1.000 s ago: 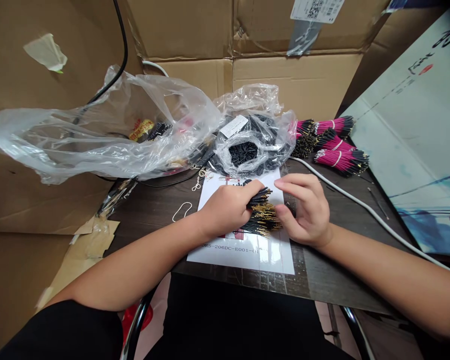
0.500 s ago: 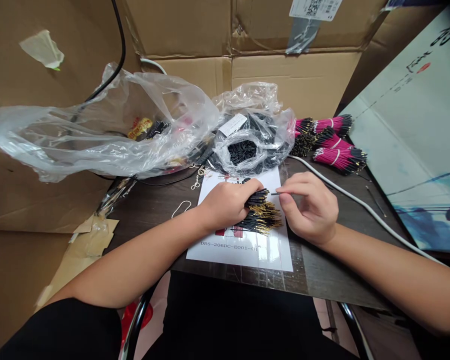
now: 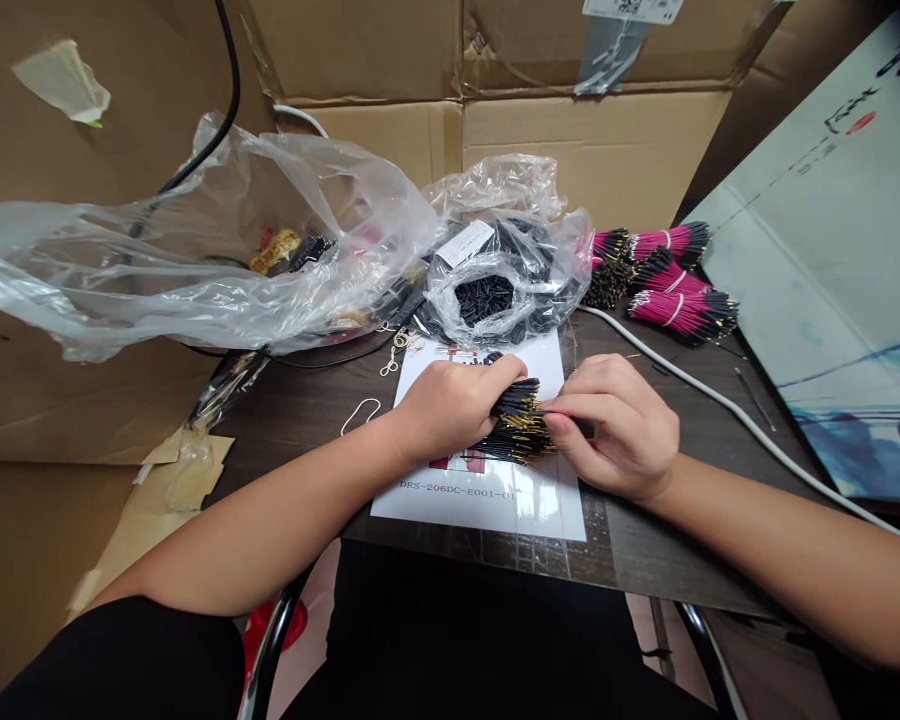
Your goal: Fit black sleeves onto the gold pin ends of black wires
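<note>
The gap between the right hand [image 3: 622,425] and the bundle of black wires [image 3: 521,430] has just been closed; the short dark piece [image 3: 548,411], held out a little apart from the wires half a second ago, is now brought up to their gold-coloured tips; whether any tip has been entered or merely touched cannot be told at this size.

The bundle is gripped by the left hand [image 3: 450,405], with the thumb laid along its top and the tips fanned toward the right hand; the dark piece is pinched between the right thumb and forefinger; the two hands are thus held near each other, each closed on its own item.

The bundle is held over a printed sheet [image 3: 461,505] on the desk [image 3: 667,545]; just beyond the sheet, loose black pieces [image 3: 484,298] are contained in an opened clear bag [image 3: 532,318]; bundles of pink wires [image 3: 667,310], tied with pale bands, are stacked beyond the right hand, past a white cable [image 3: 720,395]; a pale loop [image 3: 360,412] is seen to the left of the sheet.
</note>
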A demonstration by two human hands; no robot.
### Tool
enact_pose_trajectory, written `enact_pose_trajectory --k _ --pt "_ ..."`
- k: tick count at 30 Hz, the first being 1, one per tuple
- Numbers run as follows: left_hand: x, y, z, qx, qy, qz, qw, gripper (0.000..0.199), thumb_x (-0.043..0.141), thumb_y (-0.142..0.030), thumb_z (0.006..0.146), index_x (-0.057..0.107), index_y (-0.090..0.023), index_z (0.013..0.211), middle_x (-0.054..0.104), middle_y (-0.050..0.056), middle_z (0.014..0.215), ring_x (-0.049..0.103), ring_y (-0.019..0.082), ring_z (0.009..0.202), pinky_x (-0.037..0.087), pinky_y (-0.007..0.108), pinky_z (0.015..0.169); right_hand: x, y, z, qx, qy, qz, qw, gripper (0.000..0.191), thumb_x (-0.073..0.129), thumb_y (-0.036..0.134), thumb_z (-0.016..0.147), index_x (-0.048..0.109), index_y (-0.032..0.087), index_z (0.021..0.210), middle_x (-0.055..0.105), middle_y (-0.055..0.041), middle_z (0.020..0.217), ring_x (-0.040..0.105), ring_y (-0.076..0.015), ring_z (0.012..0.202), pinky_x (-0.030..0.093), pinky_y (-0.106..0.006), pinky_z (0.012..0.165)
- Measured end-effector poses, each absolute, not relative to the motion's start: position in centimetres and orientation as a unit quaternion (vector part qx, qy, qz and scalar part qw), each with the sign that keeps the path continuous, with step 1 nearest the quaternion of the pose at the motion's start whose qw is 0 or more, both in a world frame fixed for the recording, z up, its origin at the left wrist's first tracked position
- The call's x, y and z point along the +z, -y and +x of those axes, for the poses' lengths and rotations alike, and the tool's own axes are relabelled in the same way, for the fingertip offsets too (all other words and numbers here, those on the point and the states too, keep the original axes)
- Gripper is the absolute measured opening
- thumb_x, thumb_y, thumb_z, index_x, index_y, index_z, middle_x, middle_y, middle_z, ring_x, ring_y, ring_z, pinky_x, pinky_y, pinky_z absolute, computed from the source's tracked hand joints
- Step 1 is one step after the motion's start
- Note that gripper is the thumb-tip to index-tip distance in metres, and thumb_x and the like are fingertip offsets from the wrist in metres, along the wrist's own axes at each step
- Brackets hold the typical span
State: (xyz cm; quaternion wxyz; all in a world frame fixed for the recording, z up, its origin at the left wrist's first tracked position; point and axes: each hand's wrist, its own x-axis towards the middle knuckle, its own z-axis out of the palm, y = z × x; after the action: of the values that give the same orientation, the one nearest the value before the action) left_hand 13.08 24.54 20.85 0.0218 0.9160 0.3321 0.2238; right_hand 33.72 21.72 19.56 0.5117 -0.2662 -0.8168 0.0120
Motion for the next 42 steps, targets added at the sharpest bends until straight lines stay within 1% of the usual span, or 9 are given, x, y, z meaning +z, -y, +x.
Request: enact_pose_trajectory --k 12,19,24,28,31,33,37,39,42 --pt "20.9 -24.7 13.1 0.207 -0.347 0.915 0.021 0.020 0.051 -0.022 0.082 0.056 -0.020 0.101 0.070 -0.003 0.075 0.067 0.015 0.066 0.040 0.023 0.053 19.6 -21.7 33.6 0.003 0.823 -0.276 0.497 0.024 0.069 0.013 0.073 0.063 0.020 0.095 0.064 -0.0014 0.079 0.057 -0.0132 0.074 0.048 -0.033 0.071" --pt "20.8 -24.7 13.2 0.180 -0.363 0.914 0.017 0.022 0.050 -0.022 0.082 0.057 -0.019 0.102 0.070 -0.001 0.075 0.068 0.017 0.068 0.042 0.024 0.054 19.6 -21.5 33.7 -0.033 0.817 -0.299 0.492 0.031 0.072 0.011 0.070 0.064 0.021 0.098 0.065 -0.0016 0.081 0.057 -0.0130 0.074 0.049 -0.033 0.072" --pt "20.9 -24.5 13.5 0.156 -0.377 0.912 0.030 0.022 0.048 -0.022 0.083 0.057 -0.018 0.103 0.070 0.002 0.076 0.068 0.020 0.070 0.043 0.026 0.055 19.6 -21.5 33.6 -0.047 0.814 -0.303 0.494 0.034 0.075 0.011 0.068 0.064 0.022 0.098 0.065 -0.0003 0.078 0.057 -0.0119 0.072 0.049 -0.033 0.072" --pt "21.0 -24.3 13.6 0.160 -0.397 0.902 0.060 0.025 0.048 -0.020 0.082 0.055 -0.019 0.107 0.071 0.003 0.080 0.068 0.020 0.072 0.044 0.027 0.058 19.8 -21.6 33.8 -0.076 0.827 -0.288 0.476 0.037 0.074 0.013 0.069 0.065 0.022 0.104 0.065 -0.0015 0.081 0.057 -0.0124 0.074 0.051 -0.033 0.073" --pt "20.9 -24.2 13.5 0.180 -0.409 0.890 0.094 0.028 0.047 -0.019 0.082 0.054 -0.020 0.110 0.071 0.003 0.084 0.068 0.020 0.073 0.045 0.027 0.061 20.0 -21.4 34.0 -0.126 0.845 -0.268 0.445 0.043 0.072 0.016 0.071 0.064 0.019 0.113 0.066 -0.0075 0.096 0.059 -0.0170 0.083 0.052 -0.036 0.075" --pt "20.8 -24.2 13.4 0.200 -0.412 0.881 0.121 0.026 0.046 -0.020 0.084 0.054 -0.020 0.108 0.070 0.003 0.085 0.067 0.020 0.074 0.045 0.028 0.061 20.1 -21.2 34.0 -0.147 0.850 -0.272 0.427 0.046 0.072 0.018 0.070 0.064 0.019 0.116 0.064 -0.0106 0.106 0.058 -0.0203 0.091 0.052 -0.039 0.079" --pt "20.9 -24.3 13.3 0.246 -0.395 0.866 0.181 0.019 0.048 -0.018 0.083 0.055 -0.019 0.101 0.067 0.003 0.083 0.065 0.019 0.074 0.045 0.027 0.063 20.4 -21.4 33.8 -0.124 0.843 -0.313 0.420 0.051 0.072 0.019 0.071 0.060 0.021 0.120 0.060 -0.0110 0.116 0.057 -0.0231 0.101 0.049 -0.043 0.087" --pt "20.9 -24.3 13.2 0.273 -0.369 0.861 0.219 0.018 0.051 -0.016 0.081 0.055 -0.019 0.098 0.066 0.002 0.084 0.063 0.017 0.075 0.046 0.026 0.066 20.6 -21.7 33.7 -0.088 0.826 -0.345 0.437 0.050 0.072 0.018 0.072 0.058 0.019 0.120 0.061 -0.0112 0.115 0.057 -0.0233 0.104 0.048 -0.043 0.088" --pt "20.9 -24.3 13.2 0.311 -0.327 0.853 0.261 0.015 0.052 -0.014 0.081 0.054 -0.019 0.095 0.065 0.001 0.084 0.061 0.014 0.075 0.046 0.024 0.068 21.0 -21.9 33.6 -0.008 0.824 -0.376 0.423 0.032 0.068 0.015 0.076 0.061 0.019 0.107 0.067 -0.0059 0.099 0.061 -0.0181 0.092 0.048 -0.038 0.084"
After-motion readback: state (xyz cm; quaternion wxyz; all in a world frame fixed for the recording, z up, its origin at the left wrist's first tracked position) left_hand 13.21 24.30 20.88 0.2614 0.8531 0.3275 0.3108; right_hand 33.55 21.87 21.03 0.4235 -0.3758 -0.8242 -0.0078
